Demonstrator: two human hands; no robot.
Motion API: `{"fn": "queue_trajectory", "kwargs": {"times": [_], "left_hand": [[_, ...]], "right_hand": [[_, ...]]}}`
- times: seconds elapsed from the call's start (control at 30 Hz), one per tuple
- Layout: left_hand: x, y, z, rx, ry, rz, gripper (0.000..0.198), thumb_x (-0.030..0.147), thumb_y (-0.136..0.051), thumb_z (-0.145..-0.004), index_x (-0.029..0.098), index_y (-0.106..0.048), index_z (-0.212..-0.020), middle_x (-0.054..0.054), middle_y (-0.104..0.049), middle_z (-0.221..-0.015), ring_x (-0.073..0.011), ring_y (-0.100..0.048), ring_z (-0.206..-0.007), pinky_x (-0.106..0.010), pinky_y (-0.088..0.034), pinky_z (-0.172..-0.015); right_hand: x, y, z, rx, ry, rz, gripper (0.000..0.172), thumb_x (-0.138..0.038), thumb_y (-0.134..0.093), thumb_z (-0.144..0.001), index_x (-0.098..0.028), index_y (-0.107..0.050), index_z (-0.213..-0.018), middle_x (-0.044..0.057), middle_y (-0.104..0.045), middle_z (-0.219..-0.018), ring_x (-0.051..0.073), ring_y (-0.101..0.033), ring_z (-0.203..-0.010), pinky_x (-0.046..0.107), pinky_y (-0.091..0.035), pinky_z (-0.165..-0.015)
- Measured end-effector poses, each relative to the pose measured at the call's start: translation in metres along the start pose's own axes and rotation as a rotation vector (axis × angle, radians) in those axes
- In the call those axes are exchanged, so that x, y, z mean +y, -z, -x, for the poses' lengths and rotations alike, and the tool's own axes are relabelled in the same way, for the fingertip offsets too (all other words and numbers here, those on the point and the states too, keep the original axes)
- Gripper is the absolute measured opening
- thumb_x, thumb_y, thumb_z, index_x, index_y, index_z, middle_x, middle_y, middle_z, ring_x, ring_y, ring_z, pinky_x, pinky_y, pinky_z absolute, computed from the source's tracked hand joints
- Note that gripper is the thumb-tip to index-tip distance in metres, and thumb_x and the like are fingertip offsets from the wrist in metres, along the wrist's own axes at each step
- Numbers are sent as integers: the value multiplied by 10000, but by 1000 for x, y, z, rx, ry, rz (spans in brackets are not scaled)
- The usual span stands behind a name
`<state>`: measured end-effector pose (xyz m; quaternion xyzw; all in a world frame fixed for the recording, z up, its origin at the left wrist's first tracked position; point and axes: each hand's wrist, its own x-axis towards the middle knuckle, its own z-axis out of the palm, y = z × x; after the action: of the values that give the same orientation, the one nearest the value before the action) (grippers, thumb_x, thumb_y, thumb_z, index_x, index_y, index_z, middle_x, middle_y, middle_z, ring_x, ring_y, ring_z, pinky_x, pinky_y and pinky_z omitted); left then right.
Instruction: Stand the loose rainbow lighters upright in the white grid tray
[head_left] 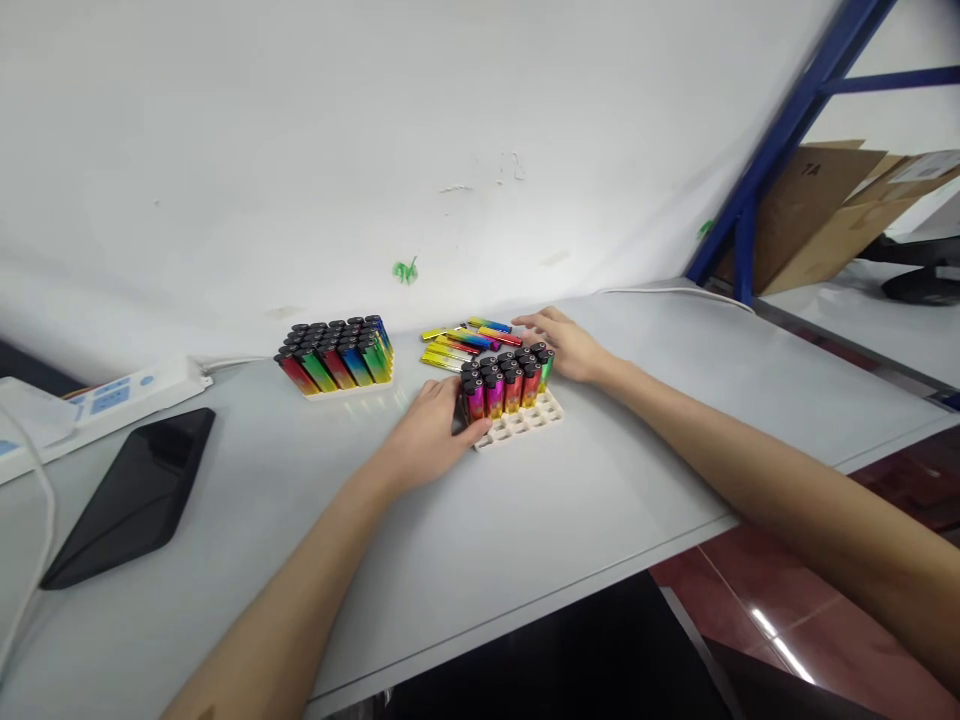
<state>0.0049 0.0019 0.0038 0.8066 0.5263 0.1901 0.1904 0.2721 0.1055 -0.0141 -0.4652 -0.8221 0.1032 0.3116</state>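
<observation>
A white grid tray (525, 424) on the table holds several upright rainbow-coloured lighters (507, 378) in its back rows; its front cells show bare. My left hand (429, 432) rests against the tray's left side, fingers curled around its corner. My right hand (564, 342) lies behind the tray to the right, fingers stretched out flat toward a loose pile of lighters (465, 342) lying on the table. A second tray (339, 354), full of upright lighters, stands further left.
A black phone (133, 492) lies at the left. Beyond it sit a white power strip (127, 388) and cable. The table's front edge (525, 610) runs diagonally. Cardboard boxes (832, 210) and a blue rack post (780, 140) stand at the right.
</observation>
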Motion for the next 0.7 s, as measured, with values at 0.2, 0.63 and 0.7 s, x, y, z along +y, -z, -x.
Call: {"fn": "queue_trajectory", "kwargs": {"times": [0.2, 0.63, 0.7], "left_hand": [[-1, -1, 1, -10, -34, 22, 441, 392, -626, -921, 203, -553, -1313, -126, -641, -1266, -341, -519, -1238, -487, -461, -1044], [-1, -2, 3, 5, -52, 21, 379, 391, -622, -926, 189, -560, -1241, -112, -654, -1204, -330, -555, -1190, -468, -482, -1006], [-2, -2, 3, 1, -52, 19, 407, 400, -622, -928, 187, -552, -1268, -114, -650, -1210, -332, -553, -1193, -475, -478, -1013]], "right_hand": [[-3, -27, -45, -37, 72, 45, 633, -542, -356, -1040, -119, -589, -1451, 207, -509, -1493, 328, -467, -1436, 486, -333, -1224], [-37, -49, -89, -452, 448, 213, 784, -701, -464, -972, -256, -412, -1615, 154, -369, -1672, 362, -364, -1524, 558, -266, -1229], [-33, -52, -83, -432, 437, 217, 759, -691, -463, -979, -274, -419, -1611, 136, -380, -1670, 351, -389, -1512, 539, -287, -1224]]}}
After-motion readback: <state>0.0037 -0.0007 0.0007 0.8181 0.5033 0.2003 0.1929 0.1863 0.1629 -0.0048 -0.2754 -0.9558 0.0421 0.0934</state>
